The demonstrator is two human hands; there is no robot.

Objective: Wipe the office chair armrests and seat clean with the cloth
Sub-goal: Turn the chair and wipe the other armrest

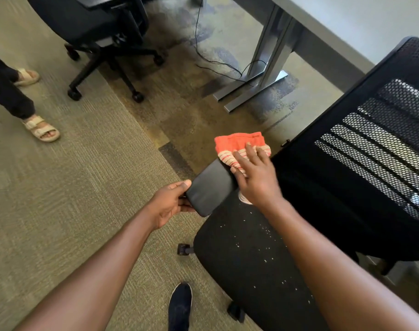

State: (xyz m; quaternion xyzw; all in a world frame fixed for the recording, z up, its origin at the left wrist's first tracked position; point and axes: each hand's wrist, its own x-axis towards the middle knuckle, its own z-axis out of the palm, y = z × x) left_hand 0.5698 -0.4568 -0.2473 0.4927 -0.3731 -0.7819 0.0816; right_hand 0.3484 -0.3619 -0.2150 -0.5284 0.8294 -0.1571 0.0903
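left hand (168, 204) gripped the near end of the black armrest (209, 187), thumb on top and fingers curled beneath, while the right hand (256, 176) lay flat with fingers spread, pressing the orange striped cloth (237, 145) onto the armrest's far end, beside the crumb-speckled seat (249, 263).

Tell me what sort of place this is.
Most likely an office: two wheeled office chairs, a mesh-backed chair and a second chair, a metal-legged desk with a cable trailing beneath, and carpet tiles.
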